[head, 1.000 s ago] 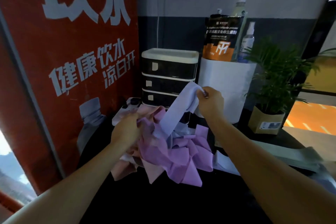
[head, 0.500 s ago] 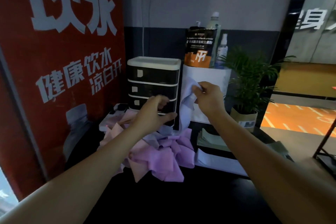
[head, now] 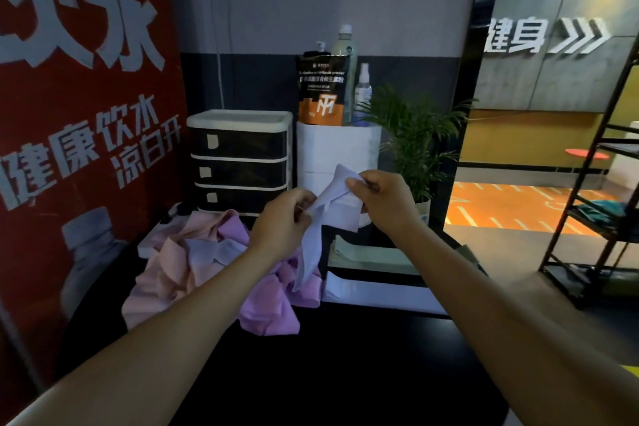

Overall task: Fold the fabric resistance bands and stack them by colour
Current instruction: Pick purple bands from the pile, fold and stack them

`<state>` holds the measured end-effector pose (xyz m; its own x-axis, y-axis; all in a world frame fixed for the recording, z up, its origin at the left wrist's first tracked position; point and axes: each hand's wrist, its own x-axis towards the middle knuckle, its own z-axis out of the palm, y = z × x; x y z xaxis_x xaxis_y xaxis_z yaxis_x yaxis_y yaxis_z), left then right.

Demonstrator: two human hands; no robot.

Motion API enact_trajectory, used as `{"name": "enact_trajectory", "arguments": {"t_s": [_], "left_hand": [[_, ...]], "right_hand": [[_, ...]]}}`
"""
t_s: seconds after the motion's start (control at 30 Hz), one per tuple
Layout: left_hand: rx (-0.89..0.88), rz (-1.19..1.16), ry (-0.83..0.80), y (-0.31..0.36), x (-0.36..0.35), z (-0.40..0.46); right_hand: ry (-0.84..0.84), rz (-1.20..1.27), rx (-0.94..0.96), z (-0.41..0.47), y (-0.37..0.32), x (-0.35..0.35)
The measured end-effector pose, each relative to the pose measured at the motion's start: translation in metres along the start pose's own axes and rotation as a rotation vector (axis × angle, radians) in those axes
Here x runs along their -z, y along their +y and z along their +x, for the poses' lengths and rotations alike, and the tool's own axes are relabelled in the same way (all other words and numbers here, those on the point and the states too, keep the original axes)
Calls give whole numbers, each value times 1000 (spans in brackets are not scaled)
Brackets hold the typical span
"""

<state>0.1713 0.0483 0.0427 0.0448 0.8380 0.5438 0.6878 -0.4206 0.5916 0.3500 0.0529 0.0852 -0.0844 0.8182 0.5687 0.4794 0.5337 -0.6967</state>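
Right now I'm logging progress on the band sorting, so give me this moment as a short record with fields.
held band: pale lavender band, lifted above the pile, its tail hanging down
left hand: left hand grips the band's lower part
right hand: right hand pinches its top end
unsorted: pile of pink and purple bands on the black table
folded: green stack, with a white stack in front of it
behind: drawer unit, plant
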Motion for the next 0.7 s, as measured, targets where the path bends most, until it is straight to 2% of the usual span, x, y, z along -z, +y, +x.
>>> {"name": "enact_trajectory", "arguments": {"t_s": [0.13,0.27,0.37,0.47,0.53,0.57,0.63,0.7], "left_hand": [[90,7,-14,-19,-2,-13],[122,-24,42,-23,3,-11],[47,-18,74,-13,7,-3],[-28,5,54,-1,15,3],[-71,27,7,5,20,5],[-86,42,-32,7,21,6],[-110,66,-115,10,23,6],[-144,60,-162,15,23,6]], "right_hand": [[111,45,-113,2,23,26],[43,42,-258,-6,48,31],[-111,83,-394,-16,51,23],[-431,-17,-521,-27,38,18],[-560,-200,-452,-31,31,14],[-536,-242,-378,-31,28,11],[-418,-136,-251,-29,23,4],[-392,24,-176,-26,11,-2]]}}
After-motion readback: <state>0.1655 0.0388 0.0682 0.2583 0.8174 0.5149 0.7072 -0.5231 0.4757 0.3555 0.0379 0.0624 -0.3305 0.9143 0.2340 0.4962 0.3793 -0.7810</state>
